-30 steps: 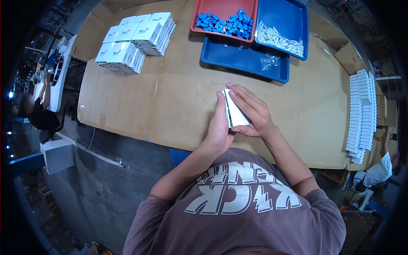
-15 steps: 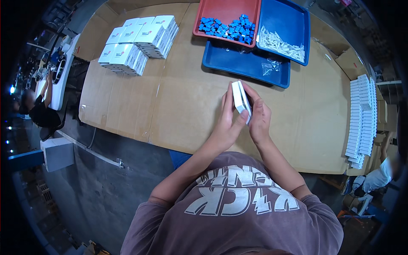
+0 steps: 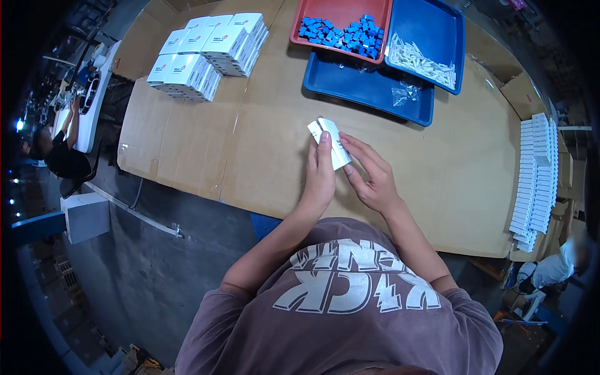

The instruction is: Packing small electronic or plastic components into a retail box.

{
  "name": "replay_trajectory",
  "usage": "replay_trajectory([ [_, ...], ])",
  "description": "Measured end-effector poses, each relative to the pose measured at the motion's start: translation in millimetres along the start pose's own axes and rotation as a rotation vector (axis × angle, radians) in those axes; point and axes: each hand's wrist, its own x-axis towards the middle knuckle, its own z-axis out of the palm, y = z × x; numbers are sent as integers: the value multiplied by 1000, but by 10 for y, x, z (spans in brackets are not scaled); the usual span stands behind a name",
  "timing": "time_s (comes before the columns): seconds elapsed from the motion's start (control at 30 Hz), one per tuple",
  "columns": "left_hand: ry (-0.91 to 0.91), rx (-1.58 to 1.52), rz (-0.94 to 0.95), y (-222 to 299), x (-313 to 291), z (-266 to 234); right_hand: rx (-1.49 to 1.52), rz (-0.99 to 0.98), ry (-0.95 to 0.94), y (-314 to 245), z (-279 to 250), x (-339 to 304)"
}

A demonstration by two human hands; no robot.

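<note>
The left hand [image 3: 320, 174] and right hand [image 3: 376, 182] both hold a white box [image 3: 338, 153] over the brown table [image 3: 262, 144]. Past it, a blue tray [image 3: 356, 87] stands in the way, with a red tray [image 3: 344, 11] behind. Box piles [image 3: 206, 47] stand at both sides.

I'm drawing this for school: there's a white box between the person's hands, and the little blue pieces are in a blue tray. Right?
Not quite: the head view shows the little blue pieces in the red tray, not a blue one. The white box is between the left hand and right hand.
</note>
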Motion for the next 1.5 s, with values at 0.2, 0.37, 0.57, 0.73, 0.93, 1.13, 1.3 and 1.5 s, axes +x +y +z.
replay_trajectory([
  [0.2, 90, 117, 4, 56, -39, 78, -77, -74, 41, 66, 90, 8],
  [0.37, 120, 150, -1, 6, -41, 79, -168, -75, 75, 62, 193, -14],
  [0.57, 171, 109, -41, 0, -31, 80, -244, -55, 129, 79, 307, -31],
  [0.73, 196, 72, -33, 24, -40, 94, -243, -95, 162, 81, 358, -2],
  [0.93, 209, 52, -38, 56, -56, 119, -237, -104, 177, 99, 386, -9],
  [1.13, 172, 11, -37, -42, -26, 60, -231, -120, 210, 120, 394, -24],
  [1.3, 92, 39, 123, 24, 93, -1, 82, 9, 141, 7, 310, 100],
  [1.5, -176, 234, 506, 87, 208, -134, 702, 607, 37, 36, -70, 82],
])
